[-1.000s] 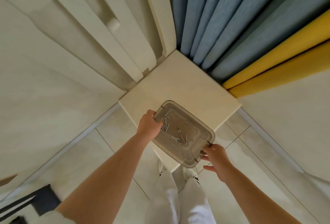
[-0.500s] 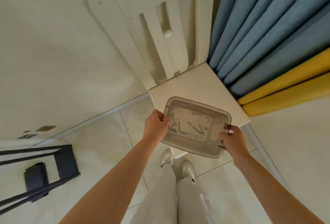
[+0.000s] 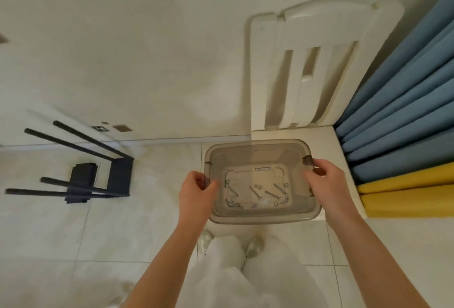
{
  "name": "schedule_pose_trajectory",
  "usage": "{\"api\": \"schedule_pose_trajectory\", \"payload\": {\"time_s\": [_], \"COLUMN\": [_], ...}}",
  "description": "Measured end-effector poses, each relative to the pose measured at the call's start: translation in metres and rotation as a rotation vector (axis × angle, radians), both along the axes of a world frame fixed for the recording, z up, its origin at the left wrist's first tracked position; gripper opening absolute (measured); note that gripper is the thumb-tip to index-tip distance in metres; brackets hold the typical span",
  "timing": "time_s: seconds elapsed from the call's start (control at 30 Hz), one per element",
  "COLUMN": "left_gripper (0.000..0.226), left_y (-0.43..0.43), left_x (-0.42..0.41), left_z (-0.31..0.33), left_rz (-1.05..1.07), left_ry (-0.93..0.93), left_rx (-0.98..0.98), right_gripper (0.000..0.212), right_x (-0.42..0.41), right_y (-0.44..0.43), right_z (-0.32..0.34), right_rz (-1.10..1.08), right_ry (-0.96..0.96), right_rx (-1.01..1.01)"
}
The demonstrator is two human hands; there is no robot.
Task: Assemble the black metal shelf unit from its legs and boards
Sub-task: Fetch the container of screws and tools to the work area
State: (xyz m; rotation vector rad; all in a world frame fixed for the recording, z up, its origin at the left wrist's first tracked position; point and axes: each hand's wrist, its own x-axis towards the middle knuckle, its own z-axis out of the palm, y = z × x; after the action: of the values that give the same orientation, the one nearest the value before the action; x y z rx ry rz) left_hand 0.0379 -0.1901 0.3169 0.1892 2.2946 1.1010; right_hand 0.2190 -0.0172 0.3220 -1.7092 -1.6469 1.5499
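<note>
Trousers (image 3: 245,273): white, straight below, with shoe tips (image 3: 254,246) on the tiled floor (image 3: 110,234).
Left hand (image 3: 196,192): curled round the left rim of the bin (image 3: 260,218), wrist straight, forearm reaching up from below, as half a second ago.
Right hand (image 3: 326,185): clasps the right rim, fingers bent over the edge, now farther along toward the far corner.
Bin: tinted clear plastic, now square to the view and level, half over the chair seat (image 3: 326,140), half over the floor; resting or lifted, cannot tell.
Bolts (image 3: 255,193): loose on the bin's bottom, scattered with small washers.
Shelf frame (image 3: 120,177): black, on its side on the floor well left of the bin, legs (image 3: 73,143) pointing left; sits nearer the middle than before, since the view has swung left.
Chair (image 3: 294,74): white, slatted back against the wall.
Curtains (image 3: 405,111): blue folds with yellow beneath, right of the seat.
</note>
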Motion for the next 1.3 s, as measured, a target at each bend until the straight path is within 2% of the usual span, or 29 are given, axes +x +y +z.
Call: {"api": "schedule_pose_trajectory", "payload": {"time_s": [0.27, 0.5, 0.63, 0.73, 1.0, 1.07, 1.3], "left_gripper": [0.013, 0.018, 0.017, 0.013, 0.013, 0.014, 0.012], "left_y": [-0.097, -0.208, -0.286, -0.342, -0.449, -0.460, -0.491], "left_x": [-0.033, -0.076, -0.099, -0.121, -0.168, -0.178, -0.233], "left_z": [0.021, 0.031, 0.039, 0.042, 0.043, 0.042, 0.029], "left_rz": [0.285, 0.508, 0.580, 0.644, 0.809, 0.832, 0.895], "left_ry": [0.101, 0.170, 0.175, 0.170, 0.137, 0.132, 0.075], "left_rx": [0.012, -0.005, -0.028, -0.061, -0.029, -0.034, -0.040], "right_gripper": [0.010, 0.029, 0.010, 0.007, 0.009, 0.015, 0.013], "right_x": [-0.096, -0.179, -0.220, -0.251, -0.327, -0.346, -0.428], "right_y": [-0.049, -0.148, -0.215, -0.266, -0.370, -0.382, -0.413], "right_z": [0.043, 0.048, 0.041, 0.037, 0.024, 0.022, 0.013], "right_rz": [0.424, 0.721, 0.848, 0.948, 1.103, 1.130, 1.178], "right_ry": [0.007, -0.024, -0.060, -0.098, -0.135, -0.147, -0.175], "right_rx": [0.252, 0.343, 0.357, 0.385, 0.428, 0.430, 0.461]}}
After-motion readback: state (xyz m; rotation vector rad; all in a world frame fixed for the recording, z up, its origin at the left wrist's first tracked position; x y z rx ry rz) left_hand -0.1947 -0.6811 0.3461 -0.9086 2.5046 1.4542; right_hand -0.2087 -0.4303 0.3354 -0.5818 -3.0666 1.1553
